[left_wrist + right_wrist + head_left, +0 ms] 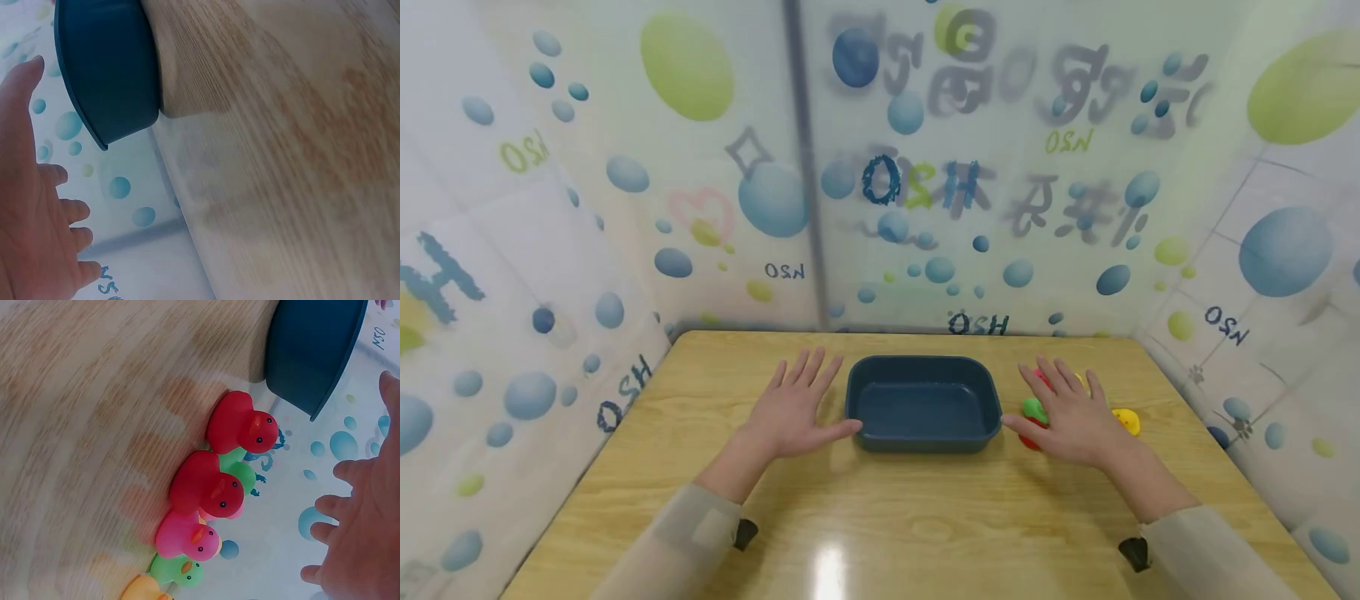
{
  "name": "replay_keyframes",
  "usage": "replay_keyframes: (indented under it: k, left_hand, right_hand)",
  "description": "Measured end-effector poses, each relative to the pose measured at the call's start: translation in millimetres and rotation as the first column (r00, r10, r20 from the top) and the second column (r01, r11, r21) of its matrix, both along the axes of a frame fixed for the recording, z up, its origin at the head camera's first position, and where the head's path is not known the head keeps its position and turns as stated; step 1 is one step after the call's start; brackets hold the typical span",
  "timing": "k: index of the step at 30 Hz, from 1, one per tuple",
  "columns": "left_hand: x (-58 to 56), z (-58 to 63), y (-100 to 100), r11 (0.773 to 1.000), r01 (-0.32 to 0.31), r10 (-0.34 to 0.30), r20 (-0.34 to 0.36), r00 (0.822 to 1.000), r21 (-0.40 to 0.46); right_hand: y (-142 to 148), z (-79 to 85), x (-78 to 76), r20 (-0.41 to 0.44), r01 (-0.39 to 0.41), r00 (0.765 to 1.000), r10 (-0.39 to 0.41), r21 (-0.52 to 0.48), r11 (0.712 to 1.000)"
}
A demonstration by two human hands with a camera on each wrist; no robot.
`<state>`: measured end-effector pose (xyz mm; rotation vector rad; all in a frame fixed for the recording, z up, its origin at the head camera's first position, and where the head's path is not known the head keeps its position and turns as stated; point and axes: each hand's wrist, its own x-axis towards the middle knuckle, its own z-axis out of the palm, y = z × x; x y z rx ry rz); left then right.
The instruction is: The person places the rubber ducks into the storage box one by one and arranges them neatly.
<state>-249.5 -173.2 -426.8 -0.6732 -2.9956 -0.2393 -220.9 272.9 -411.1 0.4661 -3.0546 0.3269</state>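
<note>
A dark blue rectangular basin (925, 406) sits upright on the wooden table, with nothing inside it. My left hand (793, 417) is held over the table to its left, fingers spread and thumb pointing at the basin's left end. To the right, my right hand (1071, 423) hovers palm down with straight fingers, holding nothing. Behind and under it in the head view are several small toy ducks, partly hidden. The right wrist view shows two red ducks (205, 486), a pink duck (187, 536), green ducks (176, 570) and a yellow duck (144, 590) close together.
The light wood table (880, 517) ends at a back edge against a pale curtain (895, 275) printed with blue and green dots. Similar printed sheets stand along the left and right sides. Small black pieces (1134, 553) show under both sleeves.
</note>
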Motion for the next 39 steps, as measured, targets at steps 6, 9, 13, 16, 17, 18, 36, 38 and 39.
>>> replay_keyframes:
  k: [6, 9, 13, 16, 17, 18, 36, 38, 39]
  left_hand:
    - [-0.9, 1.3, 0, 1.000, 0.006, -0.006, -0.001, 1.000, 0.003]
    - [-1.3, 0.9, 0, 1.000, 0.014, -0.014, 0.003, 1.000, 0.015]
    - [-2.3, 0.1, 0, 0.997, 0.037, -0.039, 0.039, 0.998, 0.063]
    - [-3.1, -1.7, 0, 0.990, 0.052, -0.066, 0.103, 0.992, 0.129]
    - [-3.7, -2.7, 0, 0.987, 0.055, -0.075, 0.129, 0.989, 0.150]
    - [-4.1, -3.6, 1, 0.984, 0.057, -0.084, 0.155, 0.984, 0.170]
    - [-22.4, -16.1, 8, 0.974, 0.010, -0.083, 0.312, 0.946, 0.228]
    - [-23.3, -17.0, 9, 0.974, 0.007, -0.080, 0.317, 0.945, 0.225]
    - [-23.7, -17.3, 9, 0.975, 0.002, -0.075, 0.322, 0.944, 0.221]
  right_hand:
    - [0, 2.1, 1.5, 0.004, -0.005, 1.000, 0.005, 0.006, 1.000]
    - [0, 1.9, 1.1, -0.004, -0.003, 1.000, 0.003, 0.019, 1.000]
    - [1, 0.5, -0.5, -0.028, -0.005, 1.000, 0.006, 0.025, 1.000]
    - [2, -0.6, -1.2, -0.046, -0.011, 0.999, 0.012, 0.025, 1.000]
    - [2, -0.6, -1.0, -0.052, -0.013, 0.999, 0.014, 0.025, 1.000]
    - [2, -0.7, -0.9, -0.057, -0.014, 0.998, 0.015, 0.025, 1.000]
    - [9, -3.8, 1.5, -0.085, -0.010, 0.996, 0.012, 0.023, 1.000]
    - [13, -2.5, 2.3, -0.084, -0.003, 0.996, 0.004, 0.021, 1.000]
    - [15, -1.6, 2.8, -0.084, 0.001, 0.996, 0.001, 0.022, 1.000]
